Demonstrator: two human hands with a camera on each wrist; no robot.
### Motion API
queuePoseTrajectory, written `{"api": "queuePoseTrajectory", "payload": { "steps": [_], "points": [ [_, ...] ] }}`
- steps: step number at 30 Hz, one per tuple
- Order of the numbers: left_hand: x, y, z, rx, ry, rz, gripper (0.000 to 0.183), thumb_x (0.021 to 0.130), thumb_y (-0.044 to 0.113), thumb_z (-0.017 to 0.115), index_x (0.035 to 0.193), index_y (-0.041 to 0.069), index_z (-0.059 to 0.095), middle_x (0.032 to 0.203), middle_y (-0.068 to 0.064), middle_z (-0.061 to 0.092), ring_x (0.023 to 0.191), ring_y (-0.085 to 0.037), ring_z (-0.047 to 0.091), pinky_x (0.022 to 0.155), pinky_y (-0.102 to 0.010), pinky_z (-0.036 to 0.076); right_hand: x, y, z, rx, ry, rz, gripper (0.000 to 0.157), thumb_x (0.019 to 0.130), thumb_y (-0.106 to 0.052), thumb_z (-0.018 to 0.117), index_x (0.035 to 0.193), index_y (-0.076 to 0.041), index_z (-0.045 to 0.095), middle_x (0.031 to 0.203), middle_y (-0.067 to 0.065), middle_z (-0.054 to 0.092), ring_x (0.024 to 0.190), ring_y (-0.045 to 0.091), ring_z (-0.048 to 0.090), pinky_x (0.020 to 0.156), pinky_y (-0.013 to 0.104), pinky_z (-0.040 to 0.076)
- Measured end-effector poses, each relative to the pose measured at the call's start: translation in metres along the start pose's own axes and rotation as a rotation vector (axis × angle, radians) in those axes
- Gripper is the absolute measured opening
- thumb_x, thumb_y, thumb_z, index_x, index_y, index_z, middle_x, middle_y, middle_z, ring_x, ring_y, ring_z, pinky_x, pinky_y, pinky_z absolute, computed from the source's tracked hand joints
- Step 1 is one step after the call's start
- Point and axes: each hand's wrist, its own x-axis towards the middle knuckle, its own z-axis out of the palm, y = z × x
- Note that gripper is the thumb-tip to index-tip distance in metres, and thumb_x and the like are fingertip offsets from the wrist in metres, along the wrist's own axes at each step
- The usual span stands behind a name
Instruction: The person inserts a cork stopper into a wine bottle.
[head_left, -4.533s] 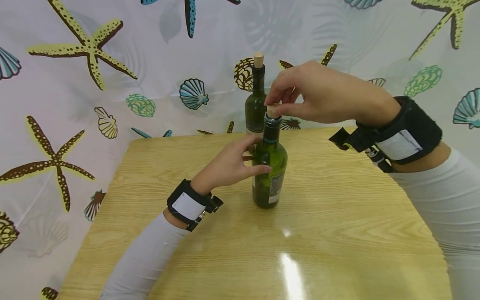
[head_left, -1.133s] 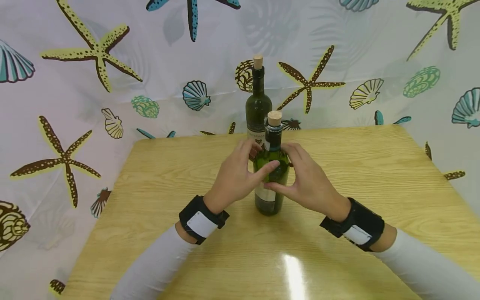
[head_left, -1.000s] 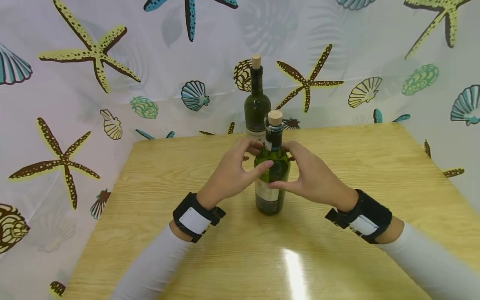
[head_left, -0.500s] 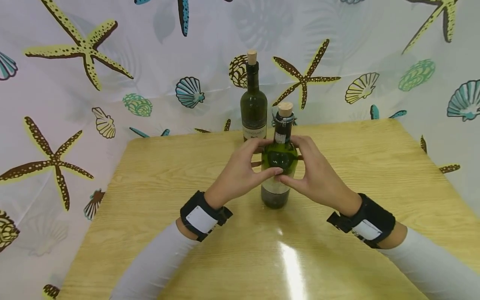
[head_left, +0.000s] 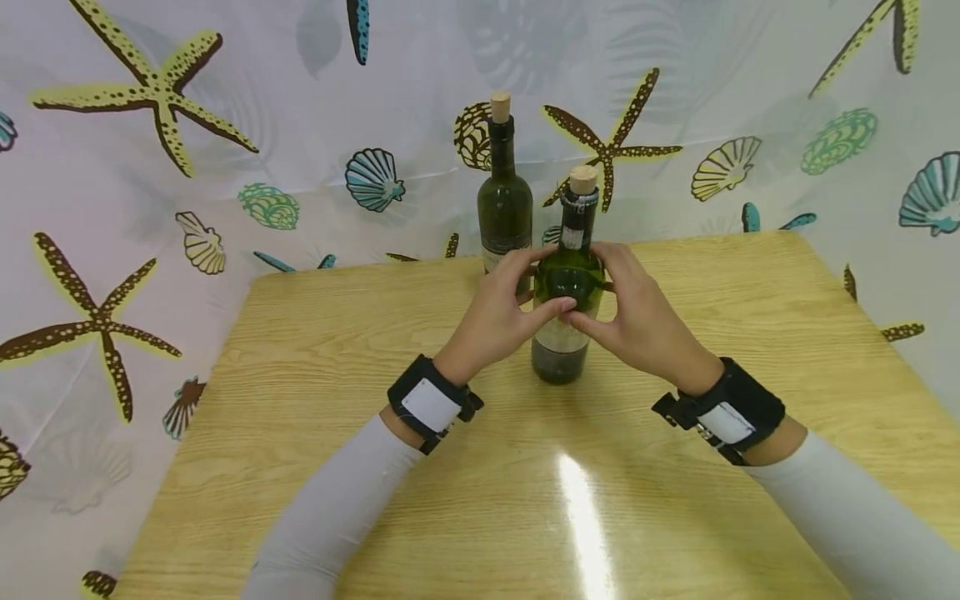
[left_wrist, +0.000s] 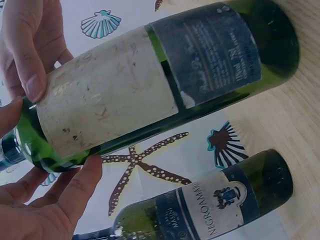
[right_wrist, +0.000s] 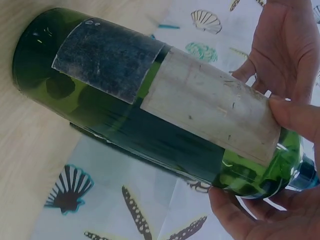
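Both hands hold a green wine bottle (head_left: pixel 558 337) by its shoulders, the left hand (head_left: pixel 498 312) on one side and the right hand (head_left: pixel 645 325) on the other. Their thumbs meet at the front, over the upper part of the pale label. A cork (head_left: pixel 582 179) sticks up from this upright bottle's neck. Behind and to the left stands a second corked wine bottle (head_left: pixel 505 204), its lower part hidden by the left hand. The wrist views show the held bottle (left_wrist: pixel 105 95) with a cream label and a dark label. Whether its base touches the table cannot be told.
The wooden table (head_left: pixel 337 350) reaches back to a white cloth backdrop (head_left: pixel 420 75) printed with starfish and shells. The second bottle is close to the table's rear edge. Each wrist wears a black strap (head_left: pixel 435 404) with a small camera.
The right hand has left the cork and moved down to the bottle's shoulder. Both hands have since shifted the bottle rightward and away, beside the rear bottle. Its label has turned to the front.
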Motion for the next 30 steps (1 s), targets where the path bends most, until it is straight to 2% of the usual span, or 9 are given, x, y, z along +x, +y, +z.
{"api": "queuePoseTrajectory", "payload": {
  "steps": [8, 14, 19, 26, 30],
  "points": [
    [0.033, -0.020, 0.013, 0.043, 0.055, -0.035, 0.064, 0.085, 0.035, 0.064, 0.140, 0.015, 0.040, 0.131, -0.006, 0.046, 0.119, -0.017, 0.047, 0.087, -0.030, 0.050, 0.023, 0.023, -0.003, -0.014, -0.030, 0.086, 0.075, 0.082, -0.019, 0.071, 0.140, -0.001, 0.028, 0.135, 0.021, 0.036, 0.121, 0.035, 0.043, 0.084, 0.048, 0.049],
    [0.065, -0.037, 0.020, 0.038, 0.065, -0.059, 0.066, 0.086, 0.037, 0.062, 0.143, 0.019, 0.034, 0.142, -0.002, 0.040, 0.125, -0.014, 0.042, 0.087, -0.027, 0.048, 0.045, 0.050, -0.006, -0.008, -0.092, 0.193, 0.079, 0.087, -0.018, 0.065, 0.144, 0.003, 0.015, 0.142, 0.025, 0.025, 0.128, 0.040, 0.033, 0.089, 0.051, 0.045],
    [0.082, -0.047, 0.022, 0.029, 0.073, -0.072, 0.067, 0.087, 0.039, 0.059, 0.145, 0.020, 0.031, 0.146, 0.001, 0.034, 0.130, -0.012, 0.037, 0.088, -0.026, 0.047, 0.061, 0.065, -0.006, 0.006, -0.110, 0.206, 0.080, 0.089, -0.019, 0.062, 0.146, 0.002, 0.011, 0.145, 0.025, 0.021, 0.129, 0.041, 0.032, 0.089, 0.053, 0.044],
    [0.089, -0.049, 0.023, 0.007, 0.073, -0.084, 0.067, 0.088, 0.037, 0.058, 0.146, 0.021, 0.027, 0.147, 0.000, 0.032, 0.130, -0.014, 0.037, 0.090, -0.025, 0.047, 0.067, 0.071, -0.007, 0.024, -0.108, 0.210, 0.080, 0.089, -0.021, 0.062, 0.147, -0.001, 0.009, 0.145, 0.024, 0.020, 0.128, 0.041, 0.032, 0.087, 0.053, 0.045],
    [0.072, -0.049, 0.024, -0.043, 0.092, -0.096, 0.067, 0.090, 0.030, 0.059, 0.146, 0.020, 0.024, 0.145, -0.007, 0.036, 0.127, -0.020, 0.043, 0.090, -0.030, 0.048, 0.054, 0.071, -0.004, -0.002, -0.074, 0.260, 0.089, 0.089, -0.030, 0.062, 0.148, -0.006, -0.001, 0.150, 0.022, 0.010, 0.132, 0.040, 0.026, 0.095, 0.054, 0.038]
  ]
}}
